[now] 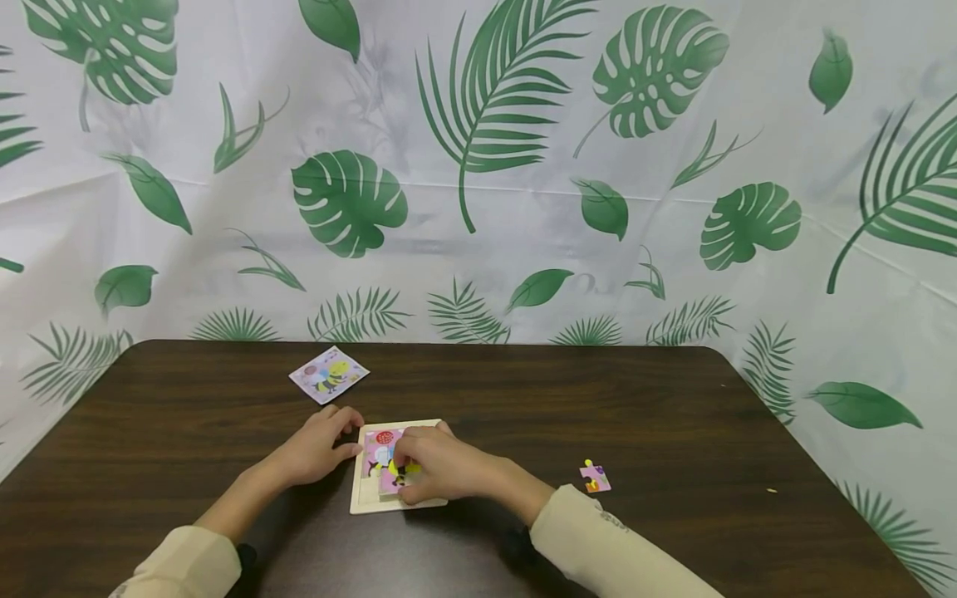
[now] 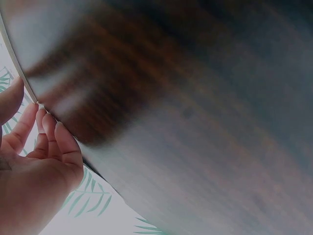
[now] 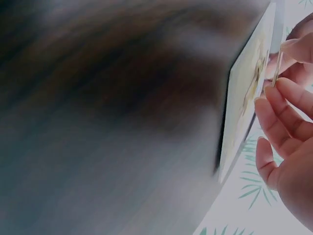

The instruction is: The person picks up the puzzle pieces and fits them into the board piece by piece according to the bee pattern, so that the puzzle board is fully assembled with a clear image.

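Note:
A pale wooden puzzle tray (image 1: 362,501) with pink pieces in it lies on the table. Over its lower middle, my right hand (image 1: 447,467) pinches a pink, yellow and black puzzle piece (image 1: 391,483). In the right wrist view the thin edge of that piece (image 3: 278,68) shows between thumb and fingers, close above the tray (image 3: 244,98). My left hand (image 1: 317,444) rests at the tray's left side, thumb and index fingertip touching the rim, fingers loosely bent. The left wrist view shows this hand (image 2: 44,161) at the picture's edge. My right hand hides part of the tray.
A loose pink puzzle piece (image 1: 595,477) lies right of the tray on the dark wooden table (image 1: 673,415). A picture card with a bee (image 1: 329,374) lies behind my left hand. A leaf-patterned cloth (image 1: 508,249) hangs behind the table.

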A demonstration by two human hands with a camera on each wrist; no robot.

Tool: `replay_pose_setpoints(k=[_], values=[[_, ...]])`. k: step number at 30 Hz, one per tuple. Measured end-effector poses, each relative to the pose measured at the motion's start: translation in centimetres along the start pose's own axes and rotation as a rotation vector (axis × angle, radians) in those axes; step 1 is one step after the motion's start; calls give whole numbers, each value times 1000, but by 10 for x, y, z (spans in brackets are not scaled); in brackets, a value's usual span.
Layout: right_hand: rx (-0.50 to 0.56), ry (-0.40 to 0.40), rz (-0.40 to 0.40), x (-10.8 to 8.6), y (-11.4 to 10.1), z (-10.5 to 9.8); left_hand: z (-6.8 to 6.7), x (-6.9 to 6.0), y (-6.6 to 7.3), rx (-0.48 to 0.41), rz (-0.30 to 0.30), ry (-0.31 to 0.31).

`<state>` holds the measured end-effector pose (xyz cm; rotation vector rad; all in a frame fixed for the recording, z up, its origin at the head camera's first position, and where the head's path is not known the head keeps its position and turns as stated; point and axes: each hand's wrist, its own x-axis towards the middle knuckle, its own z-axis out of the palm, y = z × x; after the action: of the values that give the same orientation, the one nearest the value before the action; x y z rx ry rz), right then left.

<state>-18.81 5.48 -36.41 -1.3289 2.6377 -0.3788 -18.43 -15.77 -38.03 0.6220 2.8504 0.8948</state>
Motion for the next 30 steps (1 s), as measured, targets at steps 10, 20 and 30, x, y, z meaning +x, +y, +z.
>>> replay_pose_setpoints(k=[10,20,30], values=[[-22,0,-17,13,-11,4,0,1,-1,-3,15,3],[-90,25,-14,17,-16,10,1,-1,-1,4,42,30],[-72,19,12,15,-15,12,0,-1,1,-6,32,20]])
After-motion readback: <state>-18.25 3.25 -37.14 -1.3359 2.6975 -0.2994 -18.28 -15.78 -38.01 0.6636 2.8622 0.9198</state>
